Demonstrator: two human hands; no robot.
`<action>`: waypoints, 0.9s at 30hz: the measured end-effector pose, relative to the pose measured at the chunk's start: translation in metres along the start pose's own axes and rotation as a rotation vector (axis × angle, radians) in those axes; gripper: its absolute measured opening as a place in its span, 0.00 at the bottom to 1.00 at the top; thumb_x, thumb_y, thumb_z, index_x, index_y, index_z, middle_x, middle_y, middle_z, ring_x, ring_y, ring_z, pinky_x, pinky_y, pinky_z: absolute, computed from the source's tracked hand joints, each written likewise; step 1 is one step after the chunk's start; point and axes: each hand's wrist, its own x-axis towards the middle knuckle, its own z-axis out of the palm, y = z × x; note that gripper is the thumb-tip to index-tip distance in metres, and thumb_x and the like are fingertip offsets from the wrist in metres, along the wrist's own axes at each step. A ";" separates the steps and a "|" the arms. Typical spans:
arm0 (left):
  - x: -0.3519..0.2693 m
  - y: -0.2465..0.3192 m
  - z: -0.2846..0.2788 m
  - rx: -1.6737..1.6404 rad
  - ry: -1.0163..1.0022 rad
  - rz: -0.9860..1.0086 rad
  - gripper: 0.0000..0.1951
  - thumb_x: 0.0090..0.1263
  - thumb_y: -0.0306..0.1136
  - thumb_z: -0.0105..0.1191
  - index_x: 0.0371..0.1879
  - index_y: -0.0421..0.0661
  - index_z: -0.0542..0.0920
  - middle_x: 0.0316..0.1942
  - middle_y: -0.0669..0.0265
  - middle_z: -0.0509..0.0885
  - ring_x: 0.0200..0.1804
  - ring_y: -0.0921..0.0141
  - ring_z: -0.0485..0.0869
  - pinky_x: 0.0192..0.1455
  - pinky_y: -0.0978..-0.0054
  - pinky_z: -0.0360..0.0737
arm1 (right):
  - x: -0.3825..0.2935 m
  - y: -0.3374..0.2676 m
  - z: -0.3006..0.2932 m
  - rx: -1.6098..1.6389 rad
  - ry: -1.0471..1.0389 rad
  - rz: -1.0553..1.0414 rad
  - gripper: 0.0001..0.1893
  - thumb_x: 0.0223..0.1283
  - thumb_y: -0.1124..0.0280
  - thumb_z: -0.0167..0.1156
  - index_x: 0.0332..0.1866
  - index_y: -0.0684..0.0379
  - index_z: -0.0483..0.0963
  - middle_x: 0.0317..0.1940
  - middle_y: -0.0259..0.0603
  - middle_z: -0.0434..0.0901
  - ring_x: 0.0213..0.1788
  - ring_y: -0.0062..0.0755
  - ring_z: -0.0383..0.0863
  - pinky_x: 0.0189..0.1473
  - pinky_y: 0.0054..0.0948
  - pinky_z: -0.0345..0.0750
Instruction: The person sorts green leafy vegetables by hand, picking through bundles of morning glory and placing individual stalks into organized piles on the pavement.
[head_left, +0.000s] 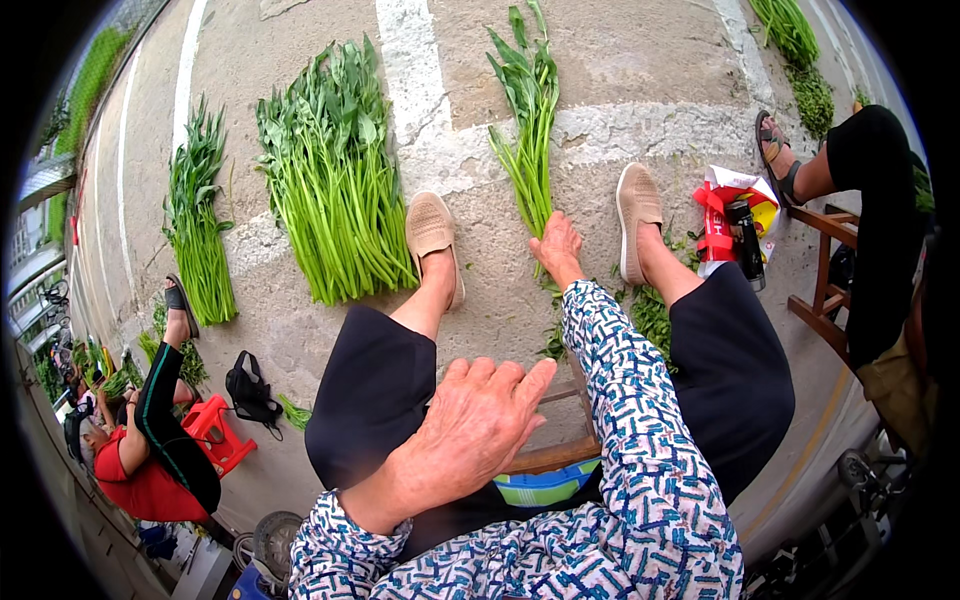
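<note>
Between my feet, my right hand (559, 244) is closed around the lower stems of a small bunch of leafy green vegetables (531, 161), which lies on the concrete with its leaves pointing away from me. My left hand (484, 420) hovers over my lap, back upward, its fingers bent towards the right; its palm is hidden, and no held thing shows. Beyond my left foot a large pile of the same long-stemmed greens (337, 202) is laid flat, stems towards me and leaves away.
Another bundle of greens (201, 247) lies farther left, near a person in red on a red plastic stool (217, 435). A black backpack (253, 390) rests on the ground. At right are loose leaves (652, 319), a black bottle (745, 244) on a printed bag (712, 217), and another person's leg.
</note>
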 end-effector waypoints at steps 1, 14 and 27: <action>0.000 0.001 0.000 0.011 -0.003 -0.001 0.26 0.55 0.32 0.56 0.54 0.42 0.67 0.37 0.60 0.74 0.38 0.62 0.73 0.41 0.68 0.69 | 0.000 0.001 0.000 0.000 -0.002 0.000 0.27 0.39 0.62 0.66 0.45 0.64 0.65 0.42 0.54 0.72 0.47 0.50 0.74 0.48 0.41 0.72; -0.005 0.001 0.002 0.018 0.115 0.026 0.25 0.55 0.32 0.56 0.53 0.42 0.67 0.36 0.59 0.75 0.38 0.60 0.74 0.42 0.66 0.70 | -0.004 0.022 -0.029 0.080 -0.109 0.007 0.30 0.41 0.52 0.63 0.45 0.67 0.71 0.46 0.58 0.74 0.51 0.51 0.73 0.52 0.38 0.71; -0.021 -0.034 -0.038 -0.510 0.688 -0.026 0.21 0.60 0.33 0.56 0.52 0.40 0.71 0.33 0.60 0.80 0.33 0.71 0.79 0.39 0.76 0.75 | 0.010 0.032 -0.202 0.024 -0.196 -0.266 0.10 0.43 0.72 0.52 0.31 0.62 0.78 0.27 0.54 0.79 0.34 0.48 0.80 0.39 0.36 0.77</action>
